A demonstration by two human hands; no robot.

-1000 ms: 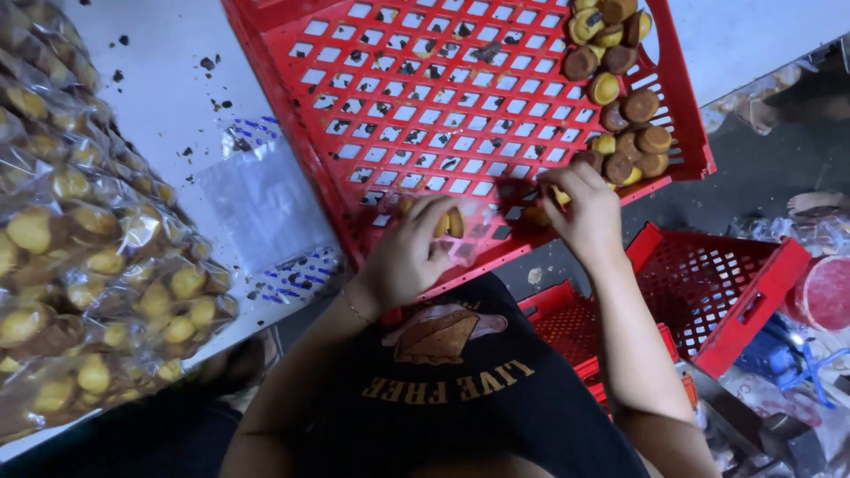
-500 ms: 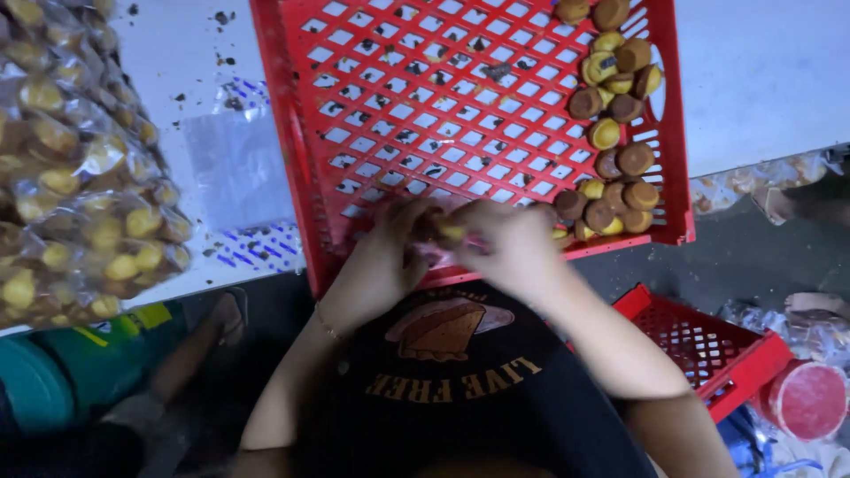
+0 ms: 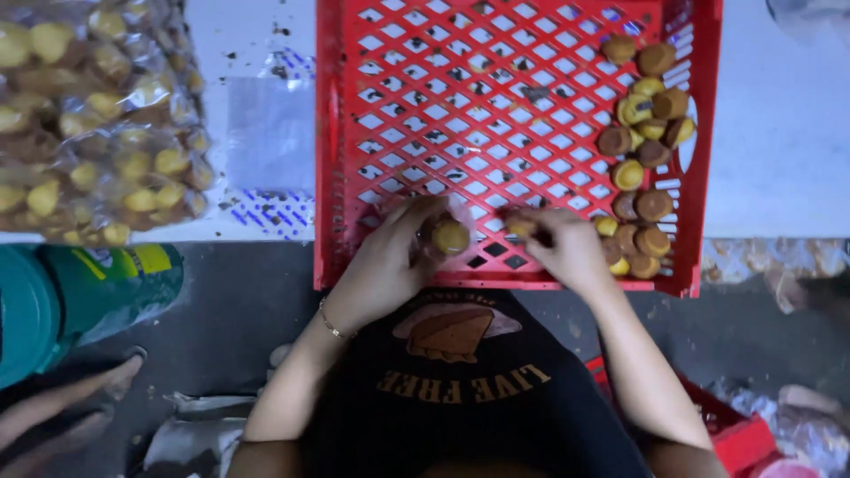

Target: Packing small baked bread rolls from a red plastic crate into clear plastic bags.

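Note:
A red lattice crate (image 3: 425, 97) lies on a white table in front of me. My left hand (image 3: 385, 265) is at the crate's near edge, closed on a small clear plastic bag with a round yellow cake (image 3: 450, 235) in it. My right hand (image 3: 562, 248) is just to the right, pinching another small cake (image 3: 521, 226) in its fingertips. A pile of small round brown and yellow cakes (image 3: 645, 146) fills the crate's right side, next to my right hand.
Clear bags packed with yellow cakes (image 3: 93, 124) are heaped at the left. Flat empty plastic bags (image 3: 270, 133) lie on the white table (image 3: 779, 150). A green cylindrical container (image 3: 84, 292) lies at the lower left. A second red crate (image 3: 730, 438) sits on the floor at the lower right.
The view has swung so the crate sits straight ahead. My hands came together over the bag, then my right hand moved right and took another cake near the pile.

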